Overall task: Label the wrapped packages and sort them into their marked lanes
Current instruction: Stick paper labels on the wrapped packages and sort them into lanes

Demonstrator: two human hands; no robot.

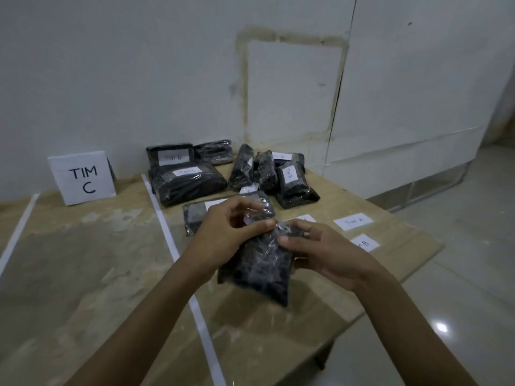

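While left hand (223, 232) pinches package (259, 271) top, right hand (320, 254) grips side.

White sign card (82, 178): "TIM C". Loose paper slip (353, 221): "Tim A".

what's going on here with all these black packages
A person grips a black wrapped package in both hands, left hand and right hand pinching its top end over the table. More wrapped packages, several already labelled, lie at the back. Loose paper labels lie on the right, and a TIM C sign stands left of a white tape line.
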